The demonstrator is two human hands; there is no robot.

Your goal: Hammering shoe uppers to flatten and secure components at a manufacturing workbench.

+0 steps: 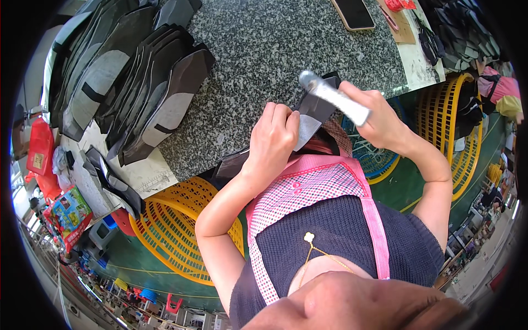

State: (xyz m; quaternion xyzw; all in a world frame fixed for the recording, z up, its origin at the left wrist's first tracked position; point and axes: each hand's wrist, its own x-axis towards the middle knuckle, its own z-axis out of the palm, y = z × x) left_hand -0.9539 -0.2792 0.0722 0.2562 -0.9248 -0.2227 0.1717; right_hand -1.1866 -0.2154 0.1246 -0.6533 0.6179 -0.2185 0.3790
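At the near edge of the stone tabletop, my left hand (275,133) is closed, fingers pinching a dark flat piece (316,110) with a pale grey patch. The piece looks like a cut shoe-upper part. A silver hammer-like tool (336,100), smeared by motion, is gripped in my right hand (375,113). Its rounded end hovers over or beside the piece's far part; whether they touch I cannot tell. Another dark piece (232,164) shows at the table edge beside my left wrist, partly hidden by it.
Stacks of similar dark pieces (170,104) lie on the left of the speckled tabletop (247,49). A phone (353,14) rests at the far right, with more dark pieces (465,36) beyond. Yellow baskets (170,242) and a blue basket (371,157) stand below the table.
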